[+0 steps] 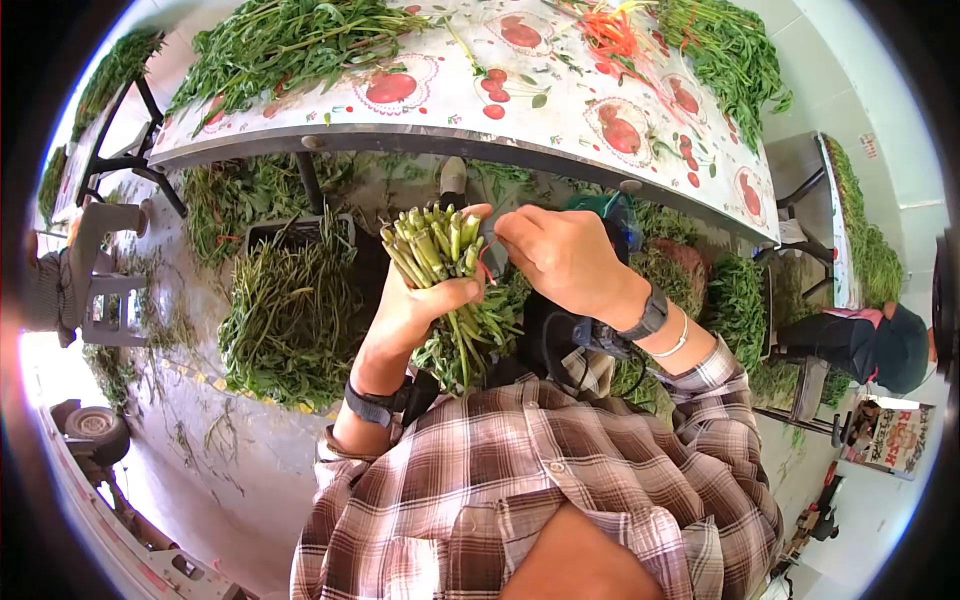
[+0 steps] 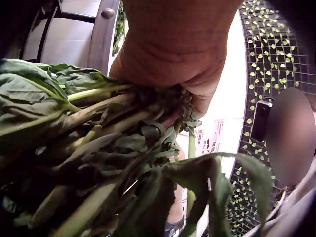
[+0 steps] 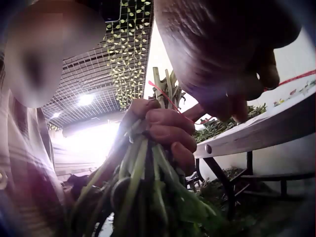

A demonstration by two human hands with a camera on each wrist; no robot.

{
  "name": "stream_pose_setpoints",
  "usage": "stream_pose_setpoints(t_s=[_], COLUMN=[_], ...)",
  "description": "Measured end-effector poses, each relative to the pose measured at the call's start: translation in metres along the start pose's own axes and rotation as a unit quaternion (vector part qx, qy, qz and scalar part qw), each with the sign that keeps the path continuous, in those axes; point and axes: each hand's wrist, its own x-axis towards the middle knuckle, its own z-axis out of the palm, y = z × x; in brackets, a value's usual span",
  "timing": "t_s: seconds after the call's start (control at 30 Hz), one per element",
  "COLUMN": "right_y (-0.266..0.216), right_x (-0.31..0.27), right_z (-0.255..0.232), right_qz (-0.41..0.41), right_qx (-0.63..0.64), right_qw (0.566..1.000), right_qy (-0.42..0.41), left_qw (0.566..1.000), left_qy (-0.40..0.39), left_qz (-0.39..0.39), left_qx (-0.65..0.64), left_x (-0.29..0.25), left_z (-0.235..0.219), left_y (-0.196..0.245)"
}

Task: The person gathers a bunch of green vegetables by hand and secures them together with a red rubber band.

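A bunch of leafy greens [image 1: 430,245] is held upright before the chest, cut stem ends at the top and leaves hanging below. My left hand [image 1: 405,310] grips it around the stems, the thumb lying across the near side. Close to the right of the stems, my right hand [image 1: 570,255] pinches a thin red tie [image 1: 486,265]. In the right wrist view the red tie [image 3: 170,106] crosses the stems above the left hand's fingers [image 3: 170,131], and its other end shows beyond the right hand. Drooping leaves [image 2: 64,94] fill much of the left wrist view.
Ahead stands a table with a fruit-patterned cloth [image 1: 450,110], bearing piles of greens [image 1: 290,50] and loose red ties [image 1: 615,35]. A dark crate [image 1: 345,232] and heaped greens [image 1: 285,330] are on the floor at left. One person [image 1: 890,350] is at far right, another [image 1: 70,270] at far left.
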Motion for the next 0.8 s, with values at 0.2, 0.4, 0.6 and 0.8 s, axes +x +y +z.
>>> stream_pose_setpoints(t_s=[0.2,0.4,0.6,0.8], right_y=[-0.007,-0.008,-0.004,-0.006], right_x=[-0.002,-0.002,-0.002,-0.015], right_z=[0.0,0.0,-0.005,-0.017], right_qz=[-0.018,-0.064,-0.048,0.146], right_qx=[-0.048,-0.006,0.073,0.336], right_qw=[0.999,0.995,0.994,0.924], right_qy=[0.01,0.071,0.059,-0.11], left_qw=[0.999,0.996,0.992,0.973], left_qy=[-0.018,-0.004,0.005,0.04], left_qz=[-0.028,-0.05,-0.031,0.017], left_qx=[0.01,0.077,0.125,0.226], left_x=[-0.001,0.004,0.003,-0.001], left_z=[-0.009,-0.012,-0.004,-0.029], left_y=[-0.006,-0.009,0.012,0.029])
